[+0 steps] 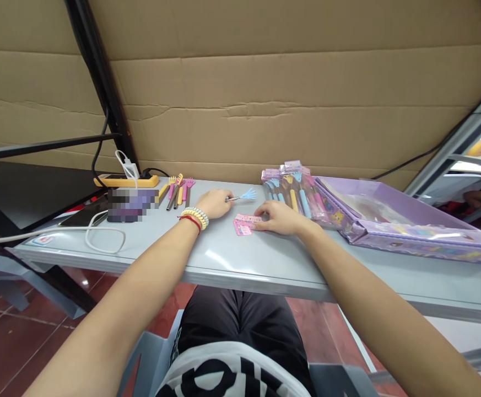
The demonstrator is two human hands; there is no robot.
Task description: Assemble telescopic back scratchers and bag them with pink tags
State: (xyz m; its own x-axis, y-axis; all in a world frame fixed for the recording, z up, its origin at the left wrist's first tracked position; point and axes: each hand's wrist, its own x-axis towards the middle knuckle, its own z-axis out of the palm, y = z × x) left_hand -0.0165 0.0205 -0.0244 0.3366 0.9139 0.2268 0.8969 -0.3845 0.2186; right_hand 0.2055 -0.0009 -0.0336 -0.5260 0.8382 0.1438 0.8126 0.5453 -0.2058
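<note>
My left hand (214,203) is closed around a small telescopic back scratcher (244,195) with a blue claw head that points right, just above the grey table (265,259). My right hand (279,217) lies on a pink card pack (243,225), fingers pressed down on its right part. Several loose scratchers (178,190) in pink, yellow and orange lie to the left of my left hand. A bunch of packed scratchers (292,190) sits just beyond my right hand.
A purple display box (397,226) lies open at the right. An orange power strip (126,180), a white cable (100,237) and a dark phone (81,216) are at the left. A cardboard wall stands behind the table.
</note>
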